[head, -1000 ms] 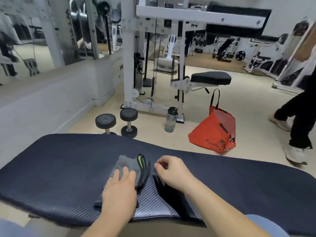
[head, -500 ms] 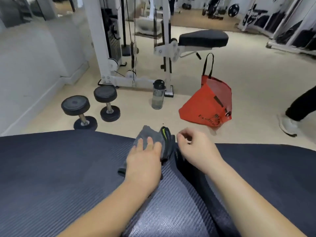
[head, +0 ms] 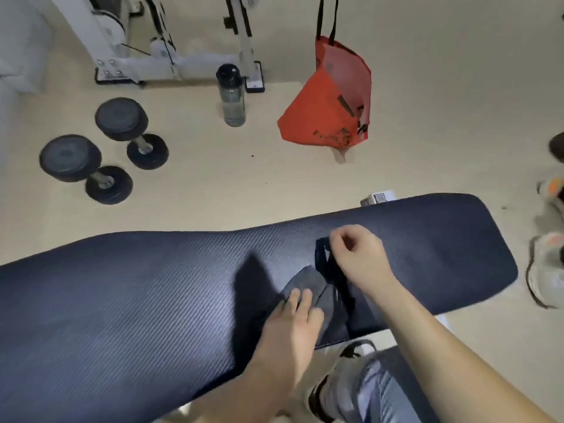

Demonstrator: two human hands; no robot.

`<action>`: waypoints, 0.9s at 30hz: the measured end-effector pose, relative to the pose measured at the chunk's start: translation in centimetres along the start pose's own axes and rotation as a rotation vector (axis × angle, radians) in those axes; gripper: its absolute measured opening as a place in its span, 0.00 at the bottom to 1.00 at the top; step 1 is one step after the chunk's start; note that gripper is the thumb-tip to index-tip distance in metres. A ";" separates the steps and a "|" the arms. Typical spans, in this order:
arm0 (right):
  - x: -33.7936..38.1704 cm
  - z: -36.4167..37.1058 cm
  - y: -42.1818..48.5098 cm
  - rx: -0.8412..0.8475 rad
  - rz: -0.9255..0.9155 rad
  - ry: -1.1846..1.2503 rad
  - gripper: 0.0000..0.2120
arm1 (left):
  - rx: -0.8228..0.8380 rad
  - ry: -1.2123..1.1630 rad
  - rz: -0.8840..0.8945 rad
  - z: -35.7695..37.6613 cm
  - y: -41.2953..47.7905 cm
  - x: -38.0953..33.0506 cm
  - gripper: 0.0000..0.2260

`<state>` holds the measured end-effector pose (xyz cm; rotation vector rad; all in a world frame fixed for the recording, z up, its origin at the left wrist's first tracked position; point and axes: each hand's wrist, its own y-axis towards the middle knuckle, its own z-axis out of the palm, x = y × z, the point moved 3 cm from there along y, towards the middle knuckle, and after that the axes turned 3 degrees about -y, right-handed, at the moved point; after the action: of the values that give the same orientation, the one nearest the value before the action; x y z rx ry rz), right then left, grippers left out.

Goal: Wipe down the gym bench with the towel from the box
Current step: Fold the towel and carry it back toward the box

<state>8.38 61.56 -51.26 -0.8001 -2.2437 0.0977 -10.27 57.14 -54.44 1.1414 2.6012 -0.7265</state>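
Since a second ago the left hand (head: pixel 293 325), flat with fingers spread, has slid the folded dark grey cloth towel (head: pixel 314 285) along the dark blue padded bench (head: pixel 137 288) toward the loosely curled, empty right hand (head: pixel 357 254); wiping underway.

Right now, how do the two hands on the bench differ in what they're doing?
The left hand lies flat, palm down, pressing the grey towel onto the bench; the right hand is curled, fingertips pinched, near a dark strap. The left hand sits nearer the bench's close edge, the right further across. Both are bare and over the bench's padded top.
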 end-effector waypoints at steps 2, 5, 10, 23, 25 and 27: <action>1.0 -3.3 -2.6 0.100 0.079 0.112 0.16 | 0.142 -0.222 -0.140 -1.8 -2.1 -0.8 0.09; 2.2 -9.3 -6.0 0.154 0.236 0.301 0.18 | 0.234 -0.503 -0.369 -6.5 -4.0 -2.3 0.10; 3.4 -17.8 -13.2 0.259 0.652 0.563 0.16 | 0.203 -0.985 -0.416 -20.0 -6.1 -9.6 0.06; 9.2 -38.4 -29.5 0.029 0.487 1.383 0.36 | 0.676 -1.493 -0.269 -37.4 -10.5 -29.2 0.17; 7.3 -40.6 -31.8 -0.032 0.441 1.344 0.30 | 0.718 -1.390 -0.192 -37.1 -10.5 -32.5 0.19; 5.2 -43.2 -33.5 -0.054 0.365 1.244 0.21 | 0.770 -1.245 -0.077 -36.4 -10.0 -36.2 0.20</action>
<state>17.24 30.60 -6.81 -0.9236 -0.9282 -0.2360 7.16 47.24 -6.08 0.3826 1.3032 -1.7854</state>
